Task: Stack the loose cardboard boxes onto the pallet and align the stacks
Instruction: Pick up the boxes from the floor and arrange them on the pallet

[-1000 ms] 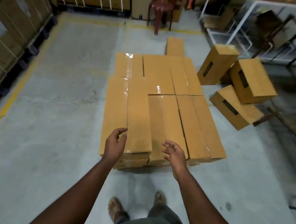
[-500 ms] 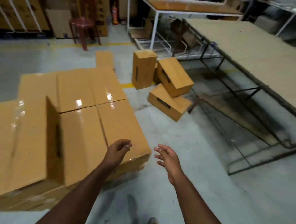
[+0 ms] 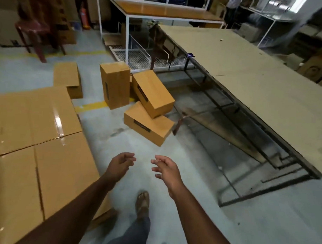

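Head view. The left hand (image 3: 120, 164) and right hand (image 3: 165, 169) are raised side by side over the grey concrete floor (image 3: 105, 127), fingers (image 3: 129, 157) loosely spread and holding nothing. To the left lies the stacked layer of flat brown cardboard boxes (image 3: 46, 150), its taped tops roughly level; the pallet beneath is largely hidden. Ahead, well apart from the hands, sit the loose boxes: an upright brown cardboard box (image 3: 115, 85), a tilted brown cardboard box (image 3: 153, 93) leaning on a low brown cardboard box (image 3: 148, 126) lying on the floor, and a further brown box (image 3: 67, 78) just beyond the stack. A long board-covered metal-framed worktop (image 3: 249, 84) runs along the right. The step in hand appears to be the approach to fetch a loose box. The next move likely calls for stepping forward and gripping the tilted box by opposite sides first, since it rests on the low one.
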`<state>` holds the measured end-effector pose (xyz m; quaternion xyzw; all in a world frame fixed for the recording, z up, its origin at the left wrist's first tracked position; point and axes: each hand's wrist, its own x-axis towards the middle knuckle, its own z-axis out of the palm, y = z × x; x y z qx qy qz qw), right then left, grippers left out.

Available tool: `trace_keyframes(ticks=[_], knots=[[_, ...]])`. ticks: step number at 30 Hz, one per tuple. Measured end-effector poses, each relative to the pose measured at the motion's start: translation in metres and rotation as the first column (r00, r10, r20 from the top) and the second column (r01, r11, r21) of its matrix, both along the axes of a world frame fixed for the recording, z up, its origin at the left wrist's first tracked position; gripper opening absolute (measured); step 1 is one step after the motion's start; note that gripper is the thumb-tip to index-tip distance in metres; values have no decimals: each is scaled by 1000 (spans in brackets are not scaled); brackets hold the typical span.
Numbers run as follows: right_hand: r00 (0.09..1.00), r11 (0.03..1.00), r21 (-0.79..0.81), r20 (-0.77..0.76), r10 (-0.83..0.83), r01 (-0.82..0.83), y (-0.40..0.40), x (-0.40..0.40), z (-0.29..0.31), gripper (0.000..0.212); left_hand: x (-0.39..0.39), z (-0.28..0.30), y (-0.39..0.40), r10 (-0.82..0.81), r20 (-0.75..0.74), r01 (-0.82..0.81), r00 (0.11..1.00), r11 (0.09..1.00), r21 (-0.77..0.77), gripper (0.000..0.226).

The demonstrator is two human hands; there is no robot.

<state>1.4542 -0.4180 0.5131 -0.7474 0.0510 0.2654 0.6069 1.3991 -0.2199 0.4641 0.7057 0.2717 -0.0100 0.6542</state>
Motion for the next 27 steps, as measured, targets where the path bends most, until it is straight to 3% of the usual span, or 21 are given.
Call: trace_keyframes(ticks=[7, 18, 22, 27], knots=[[999, 997, -75, -47, 25, -29, 28, 183, -26, 16, 176, -35, 43, 121, -61, -126, 991, 988, -90, 21], [997, 996, -61, -58, 56, -60, 115, 431, -41, 12, 393, -5, 111, 122, -120, -130, 985, 990, -58, 23], [994, 996, -48, -87, 68, -72, 153, 528, -75, 16, 481, -24, 132, 155, -157, -166, 975, 984, -64, 21], [979, 994, -59, -186, 80, -92, 200, 655, -159, 20, 609, -89, 157, 175, -268, -209, 947, 972, -107, 23]])
